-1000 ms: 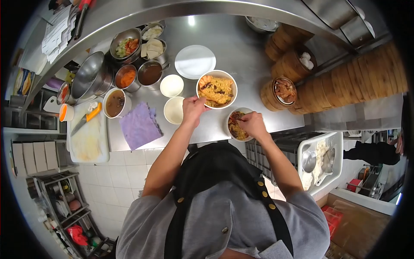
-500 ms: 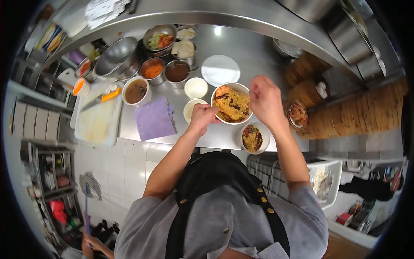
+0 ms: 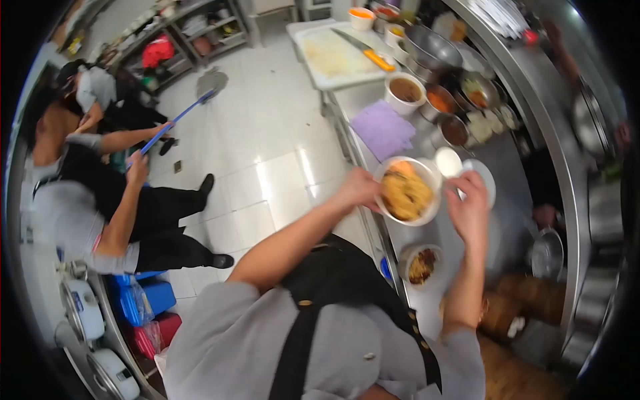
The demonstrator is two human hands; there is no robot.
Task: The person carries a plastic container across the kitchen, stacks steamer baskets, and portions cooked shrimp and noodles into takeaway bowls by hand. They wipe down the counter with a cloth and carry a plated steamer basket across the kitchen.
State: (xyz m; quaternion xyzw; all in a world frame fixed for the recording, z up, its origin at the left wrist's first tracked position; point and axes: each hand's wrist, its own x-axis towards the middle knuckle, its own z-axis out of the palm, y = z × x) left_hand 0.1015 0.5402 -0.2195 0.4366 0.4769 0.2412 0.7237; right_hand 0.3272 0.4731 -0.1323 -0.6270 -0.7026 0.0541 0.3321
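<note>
My left hand (image 3: 360, 190) grips the side of a white round bowl (image 3: 432, 175) above the counter's front edge. Inside is yellow-brown food (image 3: 405, 192) with dark strips and an orange piece on top. On the bowl's other side is my right hand (image 3: 469, 207), fingers curled together near the rim. Whether anything is pinched there is too blurred to tell. A second bowl (image 3: 438, 252) with similar food and dark red bits stands on the counter below. Beyond the held bowl are a small white cup (image 3: 448, 162) and a white round plate or lid (image 3: 489, 187).
A purple cloth (image 3: 382, 130), a bowl of brown liquid (image 3: 403, 103) and metal containers (image 3: 455, 131) line the counter. An orange-handled knife (image 3: 379, 60) lies on the cutting board (image 3: 317, 57). At left, a person (image 3: 80, 193) holds a blue-handled mop (image 3: 193, 103), with another person behind.
The camera view has swung left, bringing the people and more floor into sight. The bowl stays in my left hand; my right hand remains beside it, now lower against the rim.
</note>
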